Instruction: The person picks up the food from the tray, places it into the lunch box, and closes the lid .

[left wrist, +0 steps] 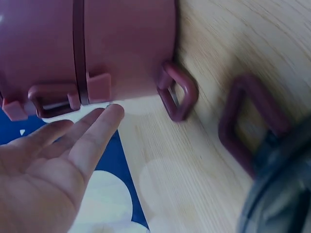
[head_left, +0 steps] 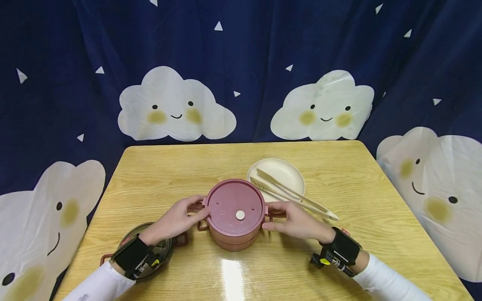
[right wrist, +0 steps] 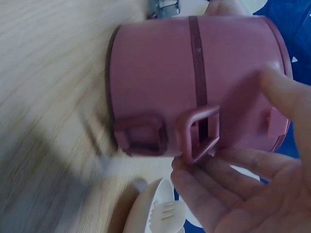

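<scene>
Dark blue curtain (head_left: 263, 50) printed with smiling white clouds fills the upper half of the head view; below it a light wooden table (head_left: 357, 167) occupies the lower half. At the centre of the frame, toward the lower part, stands a dusty-pink round pot (head_left: 234, 217), built of two stacked tiers with a darker band between them, each tier bearing a looped side handle. Its flat top carries a small pale disc (head_left: 240, 215).

Left hand (head_left: 177, 220) lies against the pot's left side, fingers reaching to the upper handle; in the left wrist view the fingers (left wrist: 99, 128) are extended and nearly straight, their tips just beside the upper handle, gripping nothing. Right hand (head_left: 295, 220) lies against the pot's right side; in the right wrist view its fingers (right wrist: 214, 187) are loosely spread beneath and beside the upper handle, touching it without closing round it, while the thumb (right wrist: 286, 94) rests by the rim.

Right of centre, behind the pot, a cream plate (head_left: 286, 167) holds cream tongs (head_left: 293, 194), whose handle end extends off the plate toward the right. At the lower left of the head view, a dark transparent lid (head_left: 160, 246) with a pink handle lies under the left wrist.
</scene>
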The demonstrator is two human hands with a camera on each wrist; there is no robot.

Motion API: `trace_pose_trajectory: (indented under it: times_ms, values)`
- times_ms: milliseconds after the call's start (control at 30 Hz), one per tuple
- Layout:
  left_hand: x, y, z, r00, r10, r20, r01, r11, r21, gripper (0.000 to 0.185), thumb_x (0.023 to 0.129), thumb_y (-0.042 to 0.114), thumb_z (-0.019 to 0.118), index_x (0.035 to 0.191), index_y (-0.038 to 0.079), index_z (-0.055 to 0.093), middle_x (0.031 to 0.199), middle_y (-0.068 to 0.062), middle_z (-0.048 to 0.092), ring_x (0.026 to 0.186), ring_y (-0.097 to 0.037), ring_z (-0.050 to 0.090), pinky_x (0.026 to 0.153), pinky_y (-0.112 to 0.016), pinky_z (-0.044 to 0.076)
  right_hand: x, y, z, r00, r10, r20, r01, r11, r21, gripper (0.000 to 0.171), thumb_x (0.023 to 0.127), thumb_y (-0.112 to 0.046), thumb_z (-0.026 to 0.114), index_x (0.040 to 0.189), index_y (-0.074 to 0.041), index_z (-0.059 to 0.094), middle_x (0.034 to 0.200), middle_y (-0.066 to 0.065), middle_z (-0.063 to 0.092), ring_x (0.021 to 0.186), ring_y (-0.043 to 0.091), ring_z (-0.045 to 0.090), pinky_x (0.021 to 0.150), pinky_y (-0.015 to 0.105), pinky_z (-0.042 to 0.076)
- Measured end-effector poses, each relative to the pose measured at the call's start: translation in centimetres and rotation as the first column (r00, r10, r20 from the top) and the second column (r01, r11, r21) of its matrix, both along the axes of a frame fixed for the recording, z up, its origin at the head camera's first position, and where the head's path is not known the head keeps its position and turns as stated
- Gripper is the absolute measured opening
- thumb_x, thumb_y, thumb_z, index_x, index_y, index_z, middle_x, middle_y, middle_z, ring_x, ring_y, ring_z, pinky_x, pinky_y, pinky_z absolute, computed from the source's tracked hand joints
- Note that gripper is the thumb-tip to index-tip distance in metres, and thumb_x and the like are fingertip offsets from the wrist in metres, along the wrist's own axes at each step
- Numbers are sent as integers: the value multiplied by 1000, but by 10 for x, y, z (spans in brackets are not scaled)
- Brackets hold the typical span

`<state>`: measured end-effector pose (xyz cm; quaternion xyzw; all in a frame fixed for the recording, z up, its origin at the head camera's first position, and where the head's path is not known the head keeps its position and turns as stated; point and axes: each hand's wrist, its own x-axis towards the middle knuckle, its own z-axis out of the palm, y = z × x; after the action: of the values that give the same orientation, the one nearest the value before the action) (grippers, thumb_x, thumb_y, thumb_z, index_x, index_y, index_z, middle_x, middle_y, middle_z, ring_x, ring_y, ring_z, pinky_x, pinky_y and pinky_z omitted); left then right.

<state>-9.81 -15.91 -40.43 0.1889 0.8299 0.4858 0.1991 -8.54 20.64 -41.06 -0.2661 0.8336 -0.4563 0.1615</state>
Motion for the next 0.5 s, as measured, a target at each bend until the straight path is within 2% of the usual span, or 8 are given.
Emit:
trace_pose_trajectory:
  times_ms: [67, 200, 267, 367, 433, 500]
  values:
    - [1, -3, -2, 1000, -11, -29, 10, 1000, -16, 62, 101, 36, 72, 152, 5, 53, 140, -14, 69, 130, -32, 67, 108, -46, 56, -2, 2, 0, 998, 38, -43, -37, 999, 34, 50, 95, -32, 80, 140, -14, 67, 127, 0, 76, 123, 22, 72, 107, 38, 56]
    - [3, -8, -6, 999, -49, -22, 49, 999, 15, 78, 89, 28, 86, 154, 6, 50, 142, -14, 66, 132, -36, 65, 107, -49, 56, -5, 4, -3, 986, 83, -143, -69, 992, 104, 49, 91, -36, 83, 137, -24, 69, 116, -12, 75, 120, 12, 71, 106, 37, 57]
    - [3, -9, -8, 997, -63, -36, 63, 998, 7, 80, 87, 27, 88, 154, 6, 49, 143, -15, 65, 131, -37, 66, 105, -47, 57, -6, 5, -5, 978, 98, -182, -74, 988, 138, 45, 90, -36, 85, 131, -27, 71, 107, -13, 75, 108, 9, 72, 98, 35, 59]
    - [3, -10, -11, 996, -63, -61, 64, 998, 15, 78, 88, 28, 86, 153, 5, 50, 141, -16, 66, 127, -36, 69, 102, -45, 58, -9, 5, -9, 972, 122, -203, -90, 983, 162, 35, 88, -30, 86, 121, -29, 73, 93, -12, 72, 89, 12, 68, 82, 34, 58]
    - [1, -10, -12, 996, -53, -75, 56, 998, 40, 72, 90, 26, 85, 151, 4, 53, 140, -18, 68, 124, -37, 70, 101, -43, 59, -11, 4, -10, 971, 131, -200, -98, 981, 165, 30, 88, -27, 86, 116, -29, 74, 88, -12, 71, 81, 15, 65, 75, 33, 56]
    - [0, -9, -12, 996, -35, -82, 40, 998, 58, 66, 90, 24, 84, 147, 5, 57, 137, -17, 69, 122, -35, 72, 100, -40, 60, -12, 3, -11, 971, 136, -198, -103, 981, 166, 27, 88, -26, 86, 113, -30, 76, 88, -14, 71, 79, 12, 63, 72, 31, 56]
